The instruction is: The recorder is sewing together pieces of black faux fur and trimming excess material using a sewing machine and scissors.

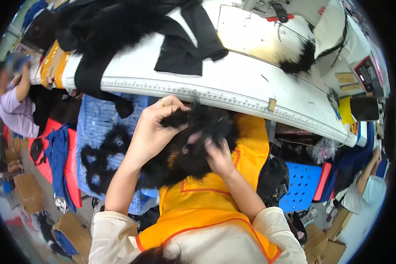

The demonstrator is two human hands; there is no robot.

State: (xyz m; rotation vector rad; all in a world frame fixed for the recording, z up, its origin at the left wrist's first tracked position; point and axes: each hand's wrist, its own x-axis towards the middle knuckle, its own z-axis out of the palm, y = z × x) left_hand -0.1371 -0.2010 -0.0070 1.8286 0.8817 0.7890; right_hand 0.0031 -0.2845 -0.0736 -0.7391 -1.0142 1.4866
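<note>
A piece of fluffy black fur trim (pixel 180 163) lies over my lap, against the orange apron (pixel 207 200). My left hand (pixel 156 125), with a ring on one finger, pinches an upper edge of it close to the table's front edge. Lower and to the right, my right hand (pixel 219 157) is closed on the same black fur, its fingertips partly buried in the pile. Strips of the fur hang to the left over a blue plastic-wrapped surface. The fur hides the exact grip of both hands.
The white table (pixel 246 81) has a ruler strip along its front edge. Black fabric pieces (pixel 180 55) and more black fur (pixel 114 26) lie on it, with a sewing machine (pixel 277 11) at the back. A blue perforated stool (pixel 299 187) stands right. Other people sit left and right.
</note>
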